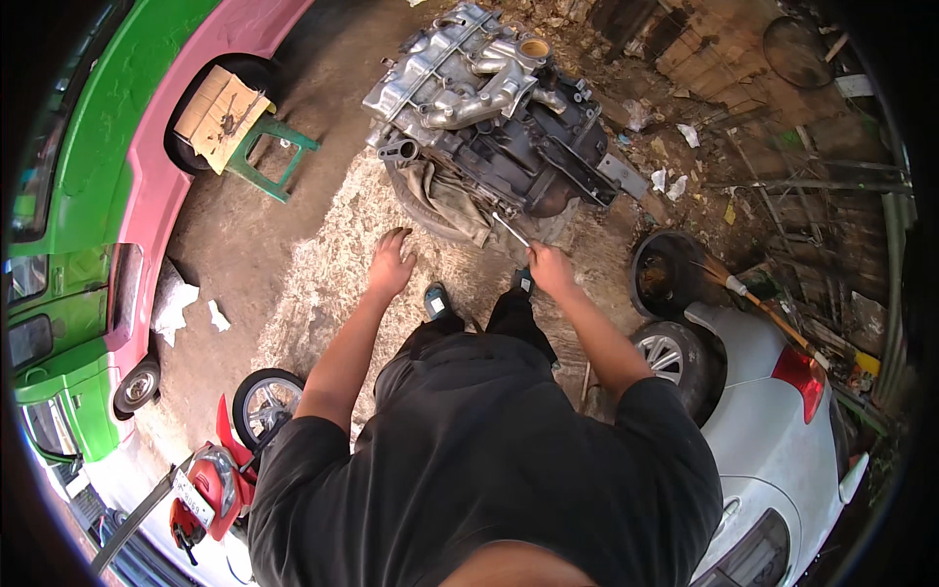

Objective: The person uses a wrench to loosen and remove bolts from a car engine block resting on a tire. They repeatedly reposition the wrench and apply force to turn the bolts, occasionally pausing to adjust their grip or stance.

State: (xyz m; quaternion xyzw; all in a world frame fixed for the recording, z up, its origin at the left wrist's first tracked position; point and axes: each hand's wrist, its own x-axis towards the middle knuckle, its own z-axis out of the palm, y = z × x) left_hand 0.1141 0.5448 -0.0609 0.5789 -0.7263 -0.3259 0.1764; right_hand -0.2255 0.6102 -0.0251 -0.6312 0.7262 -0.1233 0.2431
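Observation:
Ahead of me a large greasy engine (489, 108) with silver castings on top rests on a tyre (416, 201). A brown rag (445, 196) is draped over the tyre at the engine's near side. My right hand (551, 269) grips a thin silver wrench (509, 231), whose far end points at the engine's lower edge. Whether the wrench touches the engine, I cannot tell. My left hand (391, 266) hangs in front of the tyre with its fingers apart and nothing in it.
A green stool (279, 166) with cardboard (223, 117) on it stands left, beside a green and pink vehicle (147, 147). At right are a black tub (665, 269) and a silver car (748, 391). A red motorcycle (220, 479) is at lower left; litter (675, 186) lies at far right.

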